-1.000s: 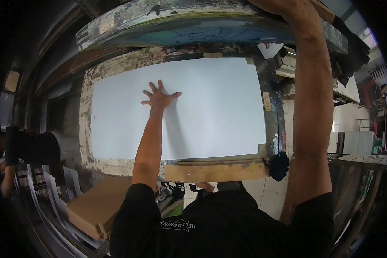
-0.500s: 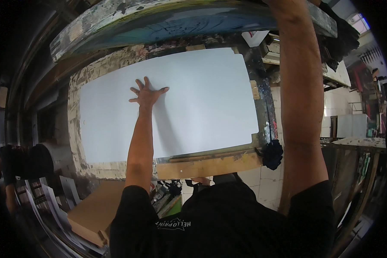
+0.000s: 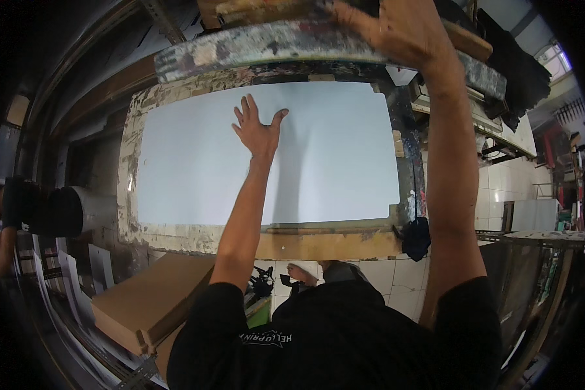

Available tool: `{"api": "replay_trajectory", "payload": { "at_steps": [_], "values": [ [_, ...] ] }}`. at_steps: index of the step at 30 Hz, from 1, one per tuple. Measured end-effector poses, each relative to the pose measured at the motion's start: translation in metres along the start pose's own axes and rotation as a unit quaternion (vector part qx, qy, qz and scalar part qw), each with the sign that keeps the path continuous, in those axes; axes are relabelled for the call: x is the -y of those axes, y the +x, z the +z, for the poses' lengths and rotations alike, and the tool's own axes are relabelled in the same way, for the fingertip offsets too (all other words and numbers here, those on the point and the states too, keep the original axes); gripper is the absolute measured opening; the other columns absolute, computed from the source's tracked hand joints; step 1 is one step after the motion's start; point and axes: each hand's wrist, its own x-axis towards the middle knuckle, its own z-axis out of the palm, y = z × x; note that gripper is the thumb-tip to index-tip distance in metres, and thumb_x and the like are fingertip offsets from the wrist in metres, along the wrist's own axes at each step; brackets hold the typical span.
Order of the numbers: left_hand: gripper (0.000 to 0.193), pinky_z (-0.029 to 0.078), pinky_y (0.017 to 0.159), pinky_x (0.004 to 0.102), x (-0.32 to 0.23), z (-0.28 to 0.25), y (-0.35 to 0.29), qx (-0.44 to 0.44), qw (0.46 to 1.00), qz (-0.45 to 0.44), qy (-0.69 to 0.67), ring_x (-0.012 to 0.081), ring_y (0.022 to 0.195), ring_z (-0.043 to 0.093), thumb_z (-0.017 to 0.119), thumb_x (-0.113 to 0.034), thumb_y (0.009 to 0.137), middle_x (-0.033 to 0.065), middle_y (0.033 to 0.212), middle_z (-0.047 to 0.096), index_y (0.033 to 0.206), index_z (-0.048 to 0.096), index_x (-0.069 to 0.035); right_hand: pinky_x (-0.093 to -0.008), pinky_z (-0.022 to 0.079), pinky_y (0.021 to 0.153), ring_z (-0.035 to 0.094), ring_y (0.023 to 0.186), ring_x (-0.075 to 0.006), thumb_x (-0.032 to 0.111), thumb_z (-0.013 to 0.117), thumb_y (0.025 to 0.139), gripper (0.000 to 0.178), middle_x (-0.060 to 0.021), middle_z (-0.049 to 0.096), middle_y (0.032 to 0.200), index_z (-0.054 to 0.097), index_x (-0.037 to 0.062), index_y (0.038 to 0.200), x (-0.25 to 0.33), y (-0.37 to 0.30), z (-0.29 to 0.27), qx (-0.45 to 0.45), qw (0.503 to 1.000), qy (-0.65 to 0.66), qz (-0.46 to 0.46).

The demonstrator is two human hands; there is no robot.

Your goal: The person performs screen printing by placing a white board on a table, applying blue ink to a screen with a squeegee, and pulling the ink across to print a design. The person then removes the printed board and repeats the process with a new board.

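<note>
A large white sheet (image 3: 331,156) with notched right corners lies flat on a paint-stained board (image 3: 129,188). Over its upper middle my left hand (image 3: 260,133) is open with fingers spread; a shadow falls on the sheet beside it, and I cannot tell whether the palm touches. Beyond the sheet stands a raised, paint-smeared frame (image 3: 240,52). My right hand (image 3: 413,32) is at the frame's near bar, toward its right part. A finger or thumb stretches left, slightly blurred; the other fingers are cut off by the upper edge.
A wooden bar (image 3: 325,247) runs along the board's near edge, with a dark cloth (image 3: 416,237) at its right end. A cardboard box (image 3: 149,302) stands at lower left. Black cloth (image 3: 517,58) hangs at far right. Another person in dark clothing (image 3: 45,211) is at the left.
The frame's blue underside has gone from sight, and its near bar now shows edge-on. My right hand has come into view on it. My left hand has shifted right and farther away over the sheet.
</note>
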Motion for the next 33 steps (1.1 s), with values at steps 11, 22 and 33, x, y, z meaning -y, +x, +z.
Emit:
{"api": "replay_trajectory", "payload": {
  "at_steps": [11, 22, 33],
  "values": [
    [0.063, 0.06, 0.078, 0.0301, -0.041, -0.168, -0.145, -0.062, 0.849, -0.185, -0.491, 0.0186, 0.087, 0.066, 0.072, 0.017, 0.075, 0.0128, 0.106, 0.066, 0.134, 0.052, 0.009, -0.0391, 0.047, 0.062, 0.063, 0.066, -0.0256, 0.018, 0.074, 0.082, 0.034, -0.0072, 0.065, 0.075, 0.075, 0.015, 0.116, 0.045, -0.189, 0.086, 0.012, 1.0, 0.017, 0.008],
    [0.082, 0.036, 0.105, 0.0515, 0.1, -0.102, -0.253, -0.013, 0.997, -0.024, -0.073, 0.0396, 0.126, 0.044, 0.094, -0.02, 0.05, 0.0181, 0.142, 0.053, 0.125, 0.066, -0.001, -0.0481, 0.036, 0.094, 0.057, 0.111, -0.034, 0.019, 0.077, 0.081, 0.066, -0.0151, 0.063, 0.113, 0.055, 0.0201, 0.143, 0.011, -0.297, 0.221, 0.323, 0.938, 0.033, 0.121],
    [0.07, 0.037, 0.103, 0.0511, 0.099, -0.107, -0.256, -0.009, 0.999, -0.035, -0.04, 0.0407, 0.128, 0.038, 0.085, -0.015, 0.054, 0.0198, 0.145, 0.045, 0.122, 0.068, -0.003, -0.0485, 0.029, 0.092, 0.049, 0.105, -0.0286, 0.013, 0.076, 0.059, 0.078, -0.0096, 0.053, 0.108, 0.058, 0.0135, 0.135, -0.041, -0.275, 0.289, 0.162, 0.982, 0.022, 0.089]
  ]
}}
